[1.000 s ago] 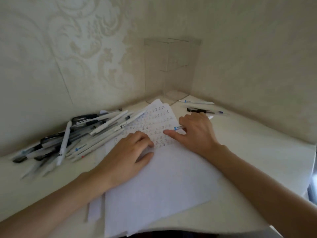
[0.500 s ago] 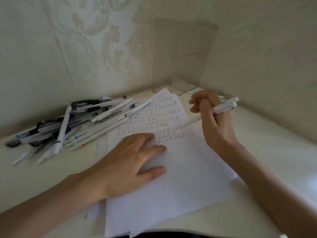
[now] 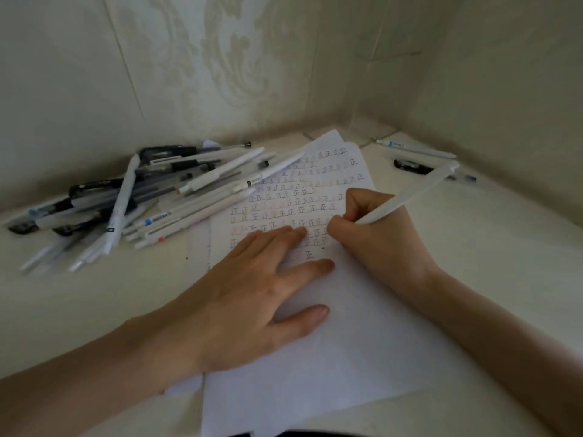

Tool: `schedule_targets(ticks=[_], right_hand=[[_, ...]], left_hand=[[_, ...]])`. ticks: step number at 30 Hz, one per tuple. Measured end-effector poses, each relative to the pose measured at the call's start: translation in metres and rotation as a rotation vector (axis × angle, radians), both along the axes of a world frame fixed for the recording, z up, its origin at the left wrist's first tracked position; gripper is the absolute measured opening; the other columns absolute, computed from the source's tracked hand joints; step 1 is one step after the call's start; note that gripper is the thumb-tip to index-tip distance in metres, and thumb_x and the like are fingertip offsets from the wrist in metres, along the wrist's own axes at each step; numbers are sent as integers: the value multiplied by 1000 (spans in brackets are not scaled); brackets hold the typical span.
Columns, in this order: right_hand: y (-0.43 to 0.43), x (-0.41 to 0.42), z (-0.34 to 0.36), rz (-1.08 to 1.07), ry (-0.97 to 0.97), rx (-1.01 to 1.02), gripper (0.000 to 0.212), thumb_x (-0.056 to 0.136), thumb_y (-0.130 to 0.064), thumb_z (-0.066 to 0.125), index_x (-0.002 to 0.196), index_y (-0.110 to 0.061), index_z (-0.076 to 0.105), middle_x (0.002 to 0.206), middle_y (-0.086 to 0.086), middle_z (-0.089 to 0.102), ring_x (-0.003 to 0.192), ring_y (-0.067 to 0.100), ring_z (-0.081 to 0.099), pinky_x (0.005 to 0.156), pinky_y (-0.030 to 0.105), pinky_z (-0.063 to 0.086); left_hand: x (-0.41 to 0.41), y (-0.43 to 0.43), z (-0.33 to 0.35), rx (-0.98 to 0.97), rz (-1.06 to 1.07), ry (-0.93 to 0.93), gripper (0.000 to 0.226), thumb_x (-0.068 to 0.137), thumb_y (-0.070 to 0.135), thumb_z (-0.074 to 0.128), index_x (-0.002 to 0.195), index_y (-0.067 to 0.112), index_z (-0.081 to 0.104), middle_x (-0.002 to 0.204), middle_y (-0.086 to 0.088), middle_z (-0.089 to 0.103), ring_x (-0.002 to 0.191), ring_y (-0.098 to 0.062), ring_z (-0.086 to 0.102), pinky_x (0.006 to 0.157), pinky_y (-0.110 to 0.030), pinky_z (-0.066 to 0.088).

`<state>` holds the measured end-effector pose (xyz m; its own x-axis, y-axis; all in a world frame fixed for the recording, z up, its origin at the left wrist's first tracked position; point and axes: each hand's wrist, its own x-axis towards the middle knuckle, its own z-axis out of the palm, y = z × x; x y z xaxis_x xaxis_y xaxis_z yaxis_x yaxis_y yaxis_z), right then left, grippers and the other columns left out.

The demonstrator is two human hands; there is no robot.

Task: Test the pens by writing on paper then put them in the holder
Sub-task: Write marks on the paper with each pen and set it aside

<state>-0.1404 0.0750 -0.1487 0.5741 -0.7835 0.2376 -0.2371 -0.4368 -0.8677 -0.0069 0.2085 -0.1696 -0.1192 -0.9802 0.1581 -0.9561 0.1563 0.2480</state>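
Between right hand [image 3: 383,234] fingers [image 3: 355,201]: white pen [image 3: 413,195], tip hidden, over paper [image 3: 362,342].

The white pen [image 3: 407,197] in my right hand [image 3: 378,228] slants up to the right over the paper [image 3: 347,357], a white sheet lying flat with rows of small marks. A heap of pens [image 3: 151,197] lies at its left. Two loose pens [image 3: 413,165] lie near the clear holder [image 3: 378,89].
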Motion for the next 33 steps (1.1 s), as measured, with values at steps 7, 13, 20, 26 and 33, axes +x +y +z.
schedule_targets(ticks=[7, 13, 20, 26, 33], right_hand=[[0, 3, -4, 50, 16, -47, 37, 75, -2, 62, 53, -14, 34, 47, -5, 32, 44, 4, 29, 43, 13, 25], [0, 2, -4, 59, 9, -62, 39, 74, 0, 60, 54, -15, 31, 46, -9, 29, 45, 4, 27, 43, 13, 24], [1, 0, -3, 67, 25, -44, 39, 72, -1, 60, 53, -17, 29, 47, -9, 27, 46, 4, 27, 43, 13, 23], [0, 1, -3, 57, 13, -51, 37, 73, -1, 60, 55, -14, 31, 48, -8, 27, 46, 5, 26, 43, 14, 22], [2, 1, -2, 93, 27, -21, 34, 72, 0, 59, 55, -12, 33, 51, 0, 28, 48, 6, 26, 43, 16, 22]], left_hand=[[-1, 0, -1, -6, 17, 10, 52, 90, 59, 28, 134, 34, 44, 143, -10, 41, 132, -22, 32, 107, -37, 20], [-1, 0, -2, -9, 23, 2, 53, 91, 60, 27, 134, 34, 44, 143, -11, 41, 132, -24, 33, 107, -38, 24], [-1, -2, -3, -23, 23, -5, 53, 90, 59, 29, 133, 33, 46, 142, -12, 43, 132, -25, 36, 107, -40, 27], [1, -3, -4, -29, 18, 3, 51, 90, 58, 32, 130, 32, 49, 141, -12, 44, 133, -25, 36, 107, -42, 28], [0, -3, -4, -41, 12, 19, 51, 89, 58, 31, 129, 31, 50, 140, -13, 44, 132, -27, 37, 106, -45, 30]])
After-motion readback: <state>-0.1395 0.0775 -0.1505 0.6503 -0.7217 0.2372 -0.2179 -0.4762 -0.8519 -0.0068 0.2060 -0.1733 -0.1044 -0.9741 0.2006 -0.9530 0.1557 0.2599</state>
